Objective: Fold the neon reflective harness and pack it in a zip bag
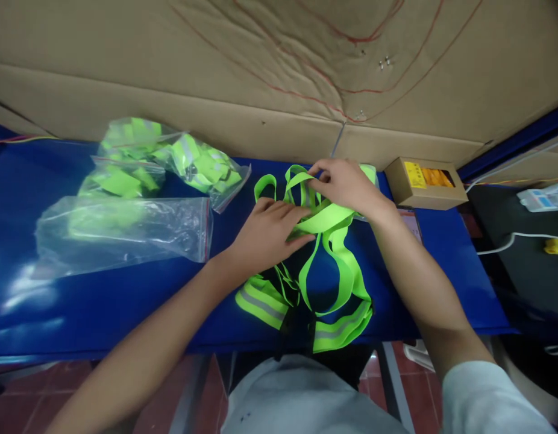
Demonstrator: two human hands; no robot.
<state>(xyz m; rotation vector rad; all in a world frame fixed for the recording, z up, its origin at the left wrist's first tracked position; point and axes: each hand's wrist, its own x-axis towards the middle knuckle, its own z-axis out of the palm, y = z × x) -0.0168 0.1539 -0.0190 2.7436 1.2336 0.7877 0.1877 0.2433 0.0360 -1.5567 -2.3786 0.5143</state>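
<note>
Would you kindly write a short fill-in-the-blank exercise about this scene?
1. The tabletop is coloured ____.
2. The long clear bag lies ____ (left/right) of the neon straps.
3. Compared with the left hand, the right hand is ____ (nearer to/farther from) the cardboard box.

Missing words: blue; left; nearer to.

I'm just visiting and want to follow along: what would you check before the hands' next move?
1. Left hand touching the green straps: ok.
2. Right hand at the straps: ok, fingertips at a loop.
3. Straps lying flat and separate: not ok, they loop and cross.
4. Striped bands on the table: ok, near the front edge.
5. Every strap end visible: cannot tell, the hands cover part.
</note>
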